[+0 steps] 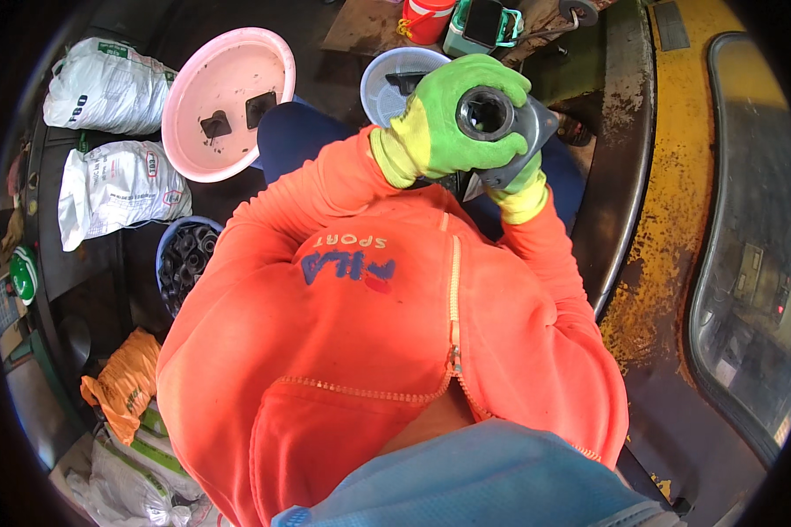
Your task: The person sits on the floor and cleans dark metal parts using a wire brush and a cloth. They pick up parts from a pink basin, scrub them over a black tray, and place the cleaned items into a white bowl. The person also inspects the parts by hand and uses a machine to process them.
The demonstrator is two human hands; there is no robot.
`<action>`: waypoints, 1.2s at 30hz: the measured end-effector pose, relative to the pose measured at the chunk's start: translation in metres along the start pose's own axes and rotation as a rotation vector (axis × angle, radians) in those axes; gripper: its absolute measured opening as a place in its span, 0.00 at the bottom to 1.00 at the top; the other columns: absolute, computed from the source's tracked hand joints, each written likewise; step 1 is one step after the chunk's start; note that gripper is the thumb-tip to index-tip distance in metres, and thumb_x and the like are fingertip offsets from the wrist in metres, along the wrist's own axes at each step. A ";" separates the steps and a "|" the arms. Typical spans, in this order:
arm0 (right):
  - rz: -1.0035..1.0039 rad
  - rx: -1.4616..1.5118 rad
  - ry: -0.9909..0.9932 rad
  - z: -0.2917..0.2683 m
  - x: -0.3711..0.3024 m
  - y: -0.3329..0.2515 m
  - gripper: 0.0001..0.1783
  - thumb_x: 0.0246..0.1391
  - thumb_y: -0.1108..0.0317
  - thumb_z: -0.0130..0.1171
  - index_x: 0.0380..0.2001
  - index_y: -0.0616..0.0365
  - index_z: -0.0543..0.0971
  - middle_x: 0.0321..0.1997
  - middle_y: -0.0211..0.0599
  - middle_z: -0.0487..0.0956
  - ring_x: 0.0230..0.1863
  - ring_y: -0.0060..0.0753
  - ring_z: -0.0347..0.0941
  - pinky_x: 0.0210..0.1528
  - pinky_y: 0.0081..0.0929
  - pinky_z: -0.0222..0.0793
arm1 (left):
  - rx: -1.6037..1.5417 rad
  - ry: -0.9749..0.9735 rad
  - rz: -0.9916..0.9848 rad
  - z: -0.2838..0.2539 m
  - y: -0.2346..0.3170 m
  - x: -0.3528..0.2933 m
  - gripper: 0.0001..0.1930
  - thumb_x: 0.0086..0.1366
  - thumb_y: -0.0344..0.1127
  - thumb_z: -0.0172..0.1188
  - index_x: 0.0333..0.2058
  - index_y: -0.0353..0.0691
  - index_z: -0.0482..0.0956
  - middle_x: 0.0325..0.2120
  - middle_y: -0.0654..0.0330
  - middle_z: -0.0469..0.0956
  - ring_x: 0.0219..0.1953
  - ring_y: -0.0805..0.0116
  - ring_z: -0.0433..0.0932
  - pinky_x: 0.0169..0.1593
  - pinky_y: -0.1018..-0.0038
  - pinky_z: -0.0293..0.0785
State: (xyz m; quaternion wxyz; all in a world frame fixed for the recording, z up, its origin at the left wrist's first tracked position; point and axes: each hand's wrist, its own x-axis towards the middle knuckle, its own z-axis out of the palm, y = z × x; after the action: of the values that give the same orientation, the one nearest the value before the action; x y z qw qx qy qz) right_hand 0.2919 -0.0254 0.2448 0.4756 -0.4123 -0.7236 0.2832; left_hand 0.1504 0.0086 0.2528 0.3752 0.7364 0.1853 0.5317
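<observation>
My left hand (439,114), in a green and yellow work glove, is closed around a black moulded part (534,132). This part has a round hollow collar, which faces up between my gloved fingers, and a flat flange with corners. Under it, my right hand (526,183) in a matching glove is mostly hidden by the part and by my left hand. The right fingers seem to hold the flange from below. Just beyond my hands stands a light blue basin (385,72) with a dark piece in it.
A pink basin (228,57) on the left holds two flat black pieces (215,125). Nearby are white sacks (119,189) and a blue tub of black parts (186,259). A rusty yellow machine (650,290) rises at my right. A red bucket (428,22) stands far ahead.
</observation>
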 end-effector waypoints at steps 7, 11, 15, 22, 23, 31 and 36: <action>0.047 0.142 -0.366 -0.017 -0.011 0.007 0.35 0.35 0.65 0.73 0.50 0.57 0.72 0.47 0.34 0.76 0.49 0.31 0.73 0.50 0.29 0.70 | -0.183 -0.320 0.081 -0.018 -0.005 0.006 0.21 0.45 0.32 0.69 0.40 0.39 0.76 0.43 0.54 0.77 0.46 0.57 0.75 0.50 0.64 0.71; 0.043 0.168 -0.517 -0.017 -0.021 0.013 0.32 0.43 0.68 0.68 0.54 0.56 0.69 0.50 0.34 0.74 0.55 0.28 0.68 0.55 0.29 0.66 | -0.316 -0.582 0.001 -0.025 -0.006 0.009 0.19 0.45 0.33 0.68 0.37 0.39 0.76 0.44 0.54 0.77 0.50 0.56 0.72 0.52 0.64 0.69; 0.032 0.140 -0.469 -0.001 -0.029 0.013 0.31 0.43 0.64 0.68 0.53 0.57 0.70 0.49 0.35 0.75 0.52 0.30 0.70 0.53 0.31 0.67 | -0.550 -0.855 -0.027 -0.025 -0.016 0.011 0.24 0.42 0.35 0.68 0.42 0.38 0.76 0.47 0.54 0.75 0.52 0.55 0.71 0.54 0.64 0.67; -0.012 -0.021 -0.157 0.011 -0.008 0.015 0.31 0.44 0.57 0.68 0.50 0.60 0.72 0.47 0.38 0.76 0.47 0.34 0.73 0.49 0.34 0.69 | -0.320 -0.717 -0.107 -0.043 -0.025 0.034 0.35 0.39 0.39 0.67 0.50 0.36 0.73 0.52 0.53 0.71 0.54 0.58 0.70 0.56 0.65 0.66; 0.044 0.059 -0.056 0.007 -0.005 0.017 0.28 0.42 0.61 0.69 0.46 0.60 0.73 0.43 0.39 0.76 0.45 0.36 0.73 0.46 0.33 0.70 | -0.168 -0.563 -0.240 -0.047 -0.023 0.033 0.38 0.40 0.41 0.68 0.53 0.36 0.70 0.54 0.53 0.70 0.56 0.60 0.69 0.58 0.65 0.64; 0.113 0.276 0.128 0.019 -0.009 0.015 0.19 0.52 0.67 0.59 0.47 0.61 0.71 0.46 0.36 0.75 0.47 0.29 0.73 0.48 0.27 0.70 | -0.024 0.148 -0.041 0.018 -0.011 -0.014 0.24 0.42 0.30 0.72 0.40 0.37 0.74 0.48 0.54 0.74 0.49 0.62 0.73 0.52 0.68 0.69; 0.087 0.148 0.031 0.008 -0.006 0.003 0.20 0.48 0.66 0.61 0.44 0.60 0.73 0.42 0.35 0.76 0.44 0.31 0.74 0.43 0.26 0.71 | -0.039 0.046 0.012 0.005 -0.005 -0.006 0.22 0.43 0.28 0.71 0.39 0.37 0.74 0.42 0.54 0.76 0.44 0.62 0.76 0.46 0.69 0.72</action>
State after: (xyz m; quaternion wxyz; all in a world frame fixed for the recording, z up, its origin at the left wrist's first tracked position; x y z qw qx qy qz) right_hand 0.2870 -0.0291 0.2372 0.5033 -0.4113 -0.6747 0.3499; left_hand 0.1533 0.0068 0.2445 0.3818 0.7178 0.1790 0.5541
